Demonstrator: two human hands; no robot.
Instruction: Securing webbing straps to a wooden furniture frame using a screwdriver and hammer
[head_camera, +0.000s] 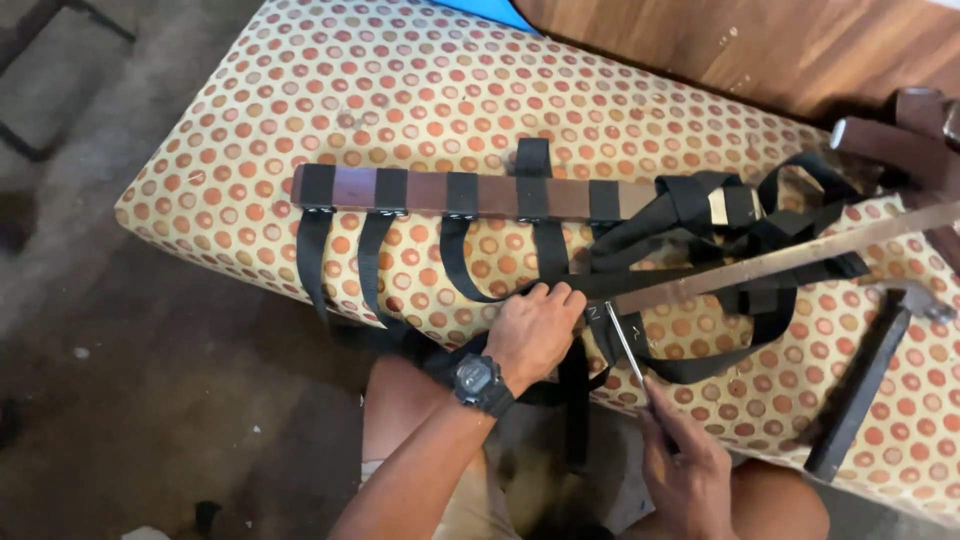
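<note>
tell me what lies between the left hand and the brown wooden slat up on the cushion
In the head view, black webbing straps hang in loops from the wooden slat across the dotted cushion toward the left hand, which presses on one strap.

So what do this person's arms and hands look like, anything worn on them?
Both arms are bare, with no sleeves or gloves. The left hand has a chunky black watch with a round dark face strapped at the wrist. The right hand wears nothing visible.

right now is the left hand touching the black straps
Touching. The head view shows the left hand pressed down with its fingers curled over the black straps on the dotted cushion, no gap visible.
</note>
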